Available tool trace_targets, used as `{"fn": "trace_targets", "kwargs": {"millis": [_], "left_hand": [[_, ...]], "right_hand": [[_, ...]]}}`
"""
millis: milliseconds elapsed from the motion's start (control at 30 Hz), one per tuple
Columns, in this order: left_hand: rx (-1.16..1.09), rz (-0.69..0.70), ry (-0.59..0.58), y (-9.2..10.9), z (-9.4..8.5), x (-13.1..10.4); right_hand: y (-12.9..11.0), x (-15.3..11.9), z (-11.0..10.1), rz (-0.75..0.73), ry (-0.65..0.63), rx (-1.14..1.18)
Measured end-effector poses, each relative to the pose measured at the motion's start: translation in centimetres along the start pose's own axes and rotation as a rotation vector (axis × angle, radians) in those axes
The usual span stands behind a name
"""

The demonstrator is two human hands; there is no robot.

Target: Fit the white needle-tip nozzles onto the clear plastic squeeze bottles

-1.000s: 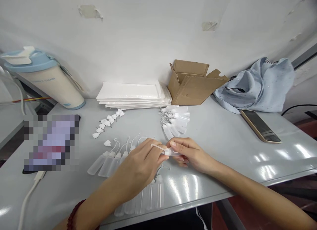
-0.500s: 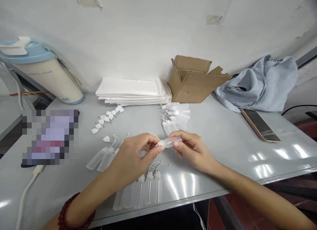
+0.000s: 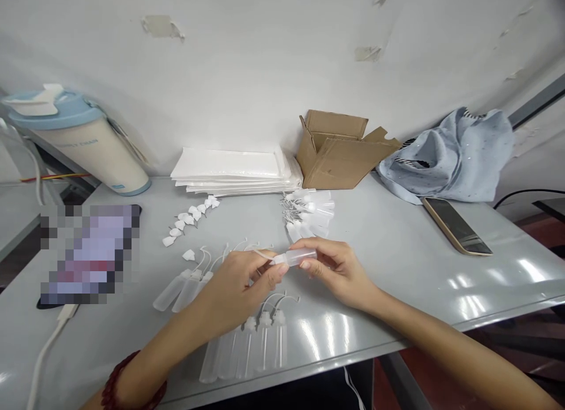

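Observation:
Between my two hands lies a small translucent squeeze bottle [image 3: 301,256], held nearly level above the table. My right hand [image 3: 338,272] is closed around its base end. The fingers of my left hand [image 3: 247,280] pinch its white cap end, where a thin strap sticks out; part of the cap is hidden by the fingers. Beneath and beside my left forearm, similar bottles [image 3: 265,342] lie in a row, their strapped caps pointing away from me. More bottles [image 3: 174,289] lie left of that hand, partly covered by it. Small white needle-tipped caps [image 3: 189,216] form a slanting line farther back.
Behind the hands a pile of finished-looking bottles [image 3: 315,210] sits before an open cardboard box [image 3: 339,160] and stacked white padded envelopes [image 3: 233,166]. A tumbler [image 3: 92,145] and blurred phone [image 3: 90,251] are at left; another phone [image 3: 457,226] and a blue cloth bag [image 3: 454,157] at right.
My view has tilted slightly upward and shifted. Both hands still hold the bottle; the left thumb and fingers have shifted slightly at the cap, showing more of it and its strap.

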State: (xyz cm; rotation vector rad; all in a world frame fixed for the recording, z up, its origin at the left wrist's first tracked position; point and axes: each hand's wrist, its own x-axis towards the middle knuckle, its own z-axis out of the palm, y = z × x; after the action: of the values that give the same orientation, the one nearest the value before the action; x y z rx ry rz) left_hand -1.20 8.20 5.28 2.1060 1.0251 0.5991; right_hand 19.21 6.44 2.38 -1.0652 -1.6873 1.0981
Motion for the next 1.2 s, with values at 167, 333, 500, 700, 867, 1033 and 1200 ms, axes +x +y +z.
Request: {"fn": "trace_targets", "kwargs": {"millis": [167, 333, 500, 700, 867, 1033, 1200], "left_hand": [[0.141, 0.204, 0.044, -1.1, 0.8, -0.1], [0.186, 0.256, 0.098, -1.5, 1.5, -0.4], [-0.18, -0.189, -0.163, -0.3, 0.1, -0.5], [-0.193, -0.218, -0.225, -0.2, 0.5, -0.3], [0.262, 0.262, 0.101, -1.1, 2.3, -0.4], [0.478, 0.399, 0.28, -1.7, 3.1, -0.7], [0.067, 0.047, 0.027, -0.2, 1.9, -0.6]], "right_hand": [[-0.2, 0.0, -0.2, 0.019, -0.024, -0.002], [-0.2, 0.2, -0.4, 0.15, -0.047, 0.078], [-0.1, 0.2, -0.1, -0.03, -0.053, 0.1], [-0.4, 0.0, -0.1, -0.068, -0.042, -0.062], [-0.2, 0.1, -0.3, 0.133, -0.08, 0.006], [0.3, 0.2, -0.3, 0.219, -0.087, 0.087], [0.1, 0.0, -0.3, 0.119, -0.065, 0.101]]}}
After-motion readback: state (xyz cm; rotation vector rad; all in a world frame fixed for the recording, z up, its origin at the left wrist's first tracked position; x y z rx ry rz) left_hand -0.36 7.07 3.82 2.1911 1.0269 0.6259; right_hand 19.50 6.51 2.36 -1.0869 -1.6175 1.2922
